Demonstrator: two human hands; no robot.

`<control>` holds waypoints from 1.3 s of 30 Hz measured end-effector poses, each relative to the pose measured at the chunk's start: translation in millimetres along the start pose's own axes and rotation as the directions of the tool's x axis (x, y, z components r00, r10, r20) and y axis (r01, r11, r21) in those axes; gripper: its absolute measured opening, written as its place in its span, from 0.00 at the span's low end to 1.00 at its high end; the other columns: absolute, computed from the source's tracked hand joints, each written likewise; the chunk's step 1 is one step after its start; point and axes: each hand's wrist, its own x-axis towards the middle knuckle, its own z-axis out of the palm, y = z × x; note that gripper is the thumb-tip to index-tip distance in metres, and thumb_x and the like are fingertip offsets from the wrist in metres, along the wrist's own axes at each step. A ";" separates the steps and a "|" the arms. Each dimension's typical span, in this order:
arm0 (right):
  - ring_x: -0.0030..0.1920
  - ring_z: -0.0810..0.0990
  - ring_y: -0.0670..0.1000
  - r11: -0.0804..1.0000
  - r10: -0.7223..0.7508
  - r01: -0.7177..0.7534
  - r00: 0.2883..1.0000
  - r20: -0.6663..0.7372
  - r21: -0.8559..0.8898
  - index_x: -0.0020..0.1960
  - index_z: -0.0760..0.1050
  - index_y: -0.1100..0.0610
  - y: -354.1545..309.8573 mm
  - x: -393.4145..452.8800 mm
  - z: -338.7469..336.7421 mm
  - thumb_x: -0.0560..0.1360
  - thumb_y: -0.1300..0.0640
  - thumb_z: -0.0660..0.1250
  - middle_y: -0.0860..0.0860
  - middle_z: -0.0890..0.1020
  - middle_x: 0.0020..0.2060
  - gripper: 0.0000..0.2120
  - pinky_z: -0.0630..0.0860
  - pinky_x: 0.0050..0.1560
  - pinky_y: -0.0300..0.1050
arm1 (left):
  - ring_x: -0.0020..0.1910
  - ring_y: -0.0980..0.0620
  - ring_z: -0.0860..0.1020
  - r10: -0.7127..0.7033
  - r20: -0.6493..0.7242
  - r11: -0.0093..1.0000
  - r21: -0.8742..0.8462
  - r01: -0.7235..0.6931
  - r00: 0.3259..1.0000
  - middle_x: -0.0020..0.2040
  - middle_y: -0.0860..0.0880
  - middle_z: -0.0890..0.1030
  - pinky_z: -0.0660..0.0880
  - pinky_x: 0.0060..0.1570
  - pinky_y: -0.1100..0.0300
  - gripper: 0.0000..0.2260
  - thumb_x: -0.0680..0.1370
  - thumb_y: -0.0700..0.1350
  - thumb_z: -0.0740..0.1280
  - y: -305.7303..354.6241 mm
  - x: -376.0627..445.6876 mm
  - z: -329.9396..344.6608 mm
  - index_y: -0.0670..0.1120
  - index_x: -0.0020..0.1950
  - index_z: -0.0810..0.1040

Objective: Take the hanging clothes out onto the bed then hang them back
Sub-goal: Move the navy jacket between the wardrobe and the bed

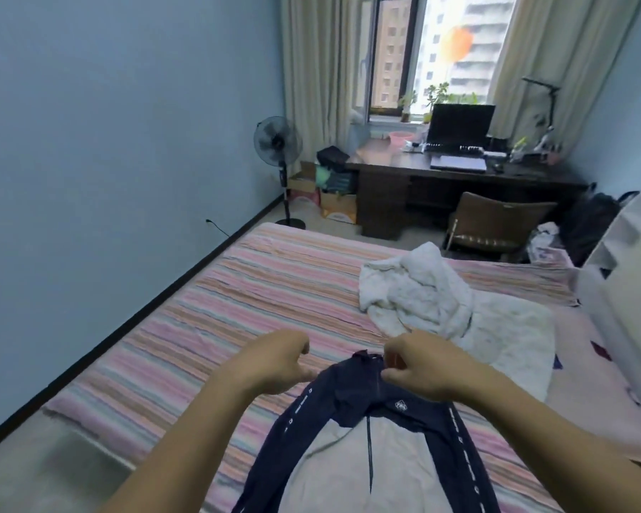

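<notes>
My navy-and-white zip-front jacket [367,431] lies flat at 6 o'clock on the pink striped bed [208,309]. My right hand [426,364] pinches its collar; my left hand [274,364] hovers loose beside it. A crumpled white garment [419,290] lies at 1 o'clock; bare bedding spreads toward 10.

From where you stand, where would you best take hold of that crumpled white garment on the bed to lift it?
Probably the raised fold at the top of the white garment, coming from above. It lies bunched in a heap on the striped bed, and that peak stands clear, so fingers could close round it without scooping underneath.
</notes>
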 end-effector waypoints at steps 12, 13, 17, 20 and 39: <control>0.45 0.79 0.53 0.969 0.238 -0.238 0.971 -0.004 0.064 0.42 0.73 0.48 163.2 66.9 41.8 0.74 0.50 0.63 0.48 0.80 0.45 0.04 0.75 0.44 0.47 | 0.62 0.46 0.75 0.043 0.062 0.996 0.077 -0.048 0.997 0.66 0.47 0.76 0.73 0.60 0.52 0.19 0.79 0.53 0.65 38.0 187.0 50.0 0.47 0.69 0.72; 0.45 0.79 0.52 0.963 0.256 -0.256 0.967 0.002 0.084 0.43 0.74 0.48 172.1 75.6 47.9 0.74 0.51 0.63 0.47 0.79 0.44 0.04 0.74 0.43 0.46 | 0.63 0.46 0.75 0.043 0.067 0.995 0.084 -0.049 0.997 0.67 0.47 0.76 0.73 0.60 0.52 0.19 0.79 0.53 0.65 36.5 202.2 56.2 0.47 0.68 0.72; 0.45 0.78 0.50 0.933 0.320 -0.318 0.947 0.018 0.169 0.44 0.76 0.48 207.6 115.3 72.3 0.75 0.53 0.64 0.45 0.80 0.43 0.03 0.74 0.42 0.46 | 0.63 0.46 0.74 0.040 0.085 0.994 0.094 -0.048 0.996 0.67 0.48 0.75 0.73 0.59 0.53 0.18 0.80 0.53 0.64 25.9 265.9 84.0 0.48 0.68 0.72; 0.46 0.78 0.49 0.907 0.364 -0.363 0.931 0.036 0.214 0.44 0.75 0.47 232.8 153.1 99.1 0.75 0.53 0.64 0.45 0.81 0.45 0.03 0.72 0.41 0.44 | 0.63 0.45 0.75 0.039 0.113 0.993 0.103 -0.051 0.993 0.66 0.48 0.76 0.73 0.57 0.53 0.18 0.79 0.53 0.63 12.8 322.5 109.3 0.48 0.67 0.72; 0.64 0.75 0.59 0.788 0.578 -0.604 0.793 0.194 0.119 0.71 0.66 0.54 416.0 378.1 442.7 0.77 0.51 0.67 0.55 0.75 0.67 0.25 0.73 0.60 0.51 | 0.64 0.42 0.74 -0.068 0.274 0.993 0.115 0.037 0.959 0.68 0.45 0.75 0.74 0.57 0.51 0.23 0.77 0.47 0.66 -141.6 631.5 408.9 0.48 0.71 0.65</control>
